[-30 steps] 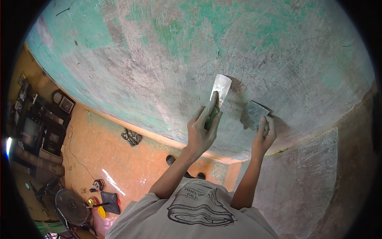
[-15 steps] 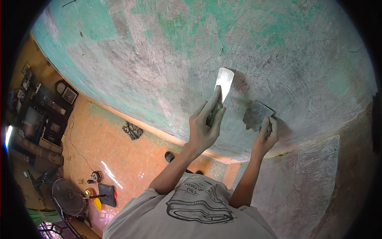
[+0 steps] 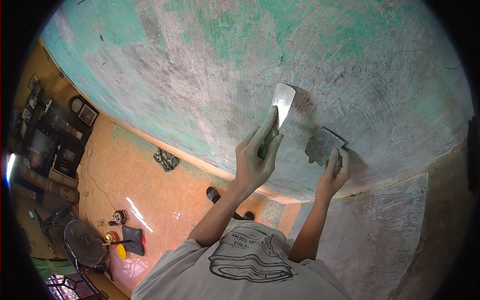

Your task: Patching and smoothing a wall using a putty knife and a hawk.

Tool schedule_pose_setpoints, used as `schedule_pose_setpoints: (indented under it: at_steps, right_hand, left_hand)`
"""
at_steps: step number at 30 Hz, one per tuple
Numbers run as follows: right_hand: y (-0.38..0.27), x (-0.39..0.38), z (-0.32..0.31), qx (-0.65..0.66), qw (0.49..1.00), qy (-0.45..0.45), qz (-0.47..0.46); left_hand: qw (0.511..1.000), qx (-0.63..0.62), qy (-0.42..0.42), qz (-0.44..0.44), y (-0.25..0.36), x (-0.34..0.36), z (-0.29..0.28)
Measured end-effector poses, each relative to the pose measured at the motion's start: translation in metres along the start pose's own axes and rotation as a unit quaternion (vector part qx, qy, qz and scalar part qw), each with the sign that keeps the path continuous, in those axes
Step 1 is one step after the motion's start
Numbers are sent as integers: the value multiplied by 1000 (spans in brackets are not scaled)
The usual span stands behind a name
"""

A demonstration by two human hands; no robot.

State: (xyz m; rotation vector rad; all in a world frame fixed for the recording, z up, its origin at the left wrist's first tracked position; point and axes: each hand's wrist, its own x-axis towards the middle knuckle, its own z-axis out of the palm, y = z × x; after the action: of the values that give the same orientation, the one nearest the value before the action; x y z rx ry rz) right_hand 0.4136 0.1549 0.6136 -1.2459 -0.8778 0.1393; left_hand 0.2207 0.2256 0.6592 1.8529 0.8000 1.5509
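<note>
My left hand (image 3: 256, 157) is closed around the handle of a putty knife (image 3: 284, 97), its forefinger stretched along the shiny metal blade. The blade points up, close against a patchy wall (image 3: 200, 75) of worn green paint and grey filler. Whether its edge touches the wall, I cannot tell. To the right and a little lower, my right hand (image 3: 335, 172) pinches a thin flat grey plate (image 3: 324, 145) by its lower right corner. Grey paste seems to coat this plate, and its lower left edge looks ragged. Fingers hide much of the knife's handle.
Below the wall lies an orange tiled floor (image 3: 145, 185) with a crumpled dark bag (image 3: 166, 160) by its base. A black fan (image 3: 86, 242), a cable reel (image 3: 119, 217) and dark shelves (image 3: 60, 145) stand at left. A second wall (image 3: 365, 235) meets the first at right.
The view has shifted very slightly against the wall. Both hands keep the same grip and nearly the same place, with the knife and plate held as before.
</note>
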Motion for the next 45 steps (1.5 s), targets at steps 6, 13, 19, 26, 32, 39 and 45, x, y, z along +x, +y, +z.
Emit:
schedule_pose_setpoints:
  at_steps: [6, 13, 19, 26, 32, 39, 45]
  right_hand:
    - [1, 2, -1, -15, 1000, 1, 10]
    - [3, -1, -1, -6, 1000, 12, 5]
    - [4, -1, 0, 5, 1000, 17, 7]
    - [5, 0, 2, -8, 1000, 23, -7]
    - [5, -1, 4, -4, 999, 27, -20]
    - [6, -1, 6, 1, 999, 31, -16]
    - [7, 0, 8, -14, 999, 46, -18]
  left_hand:
    - [1000, 14, 1, 17, 0, 3, 4]
    - [1000, 22, 4, 16, 2, 3, 4]
    - [1000, 24, 2, 17, 0, 4, 4]
    - [1000, 18, -6, 14, 5, 10, 1]
    - [998, 30, 19, 60, -8, 3, 1]
    - [1000, 1, 14, -13, 12, 17, -4]
    - [1000, -11, 7, -16, 4, 5, -1]
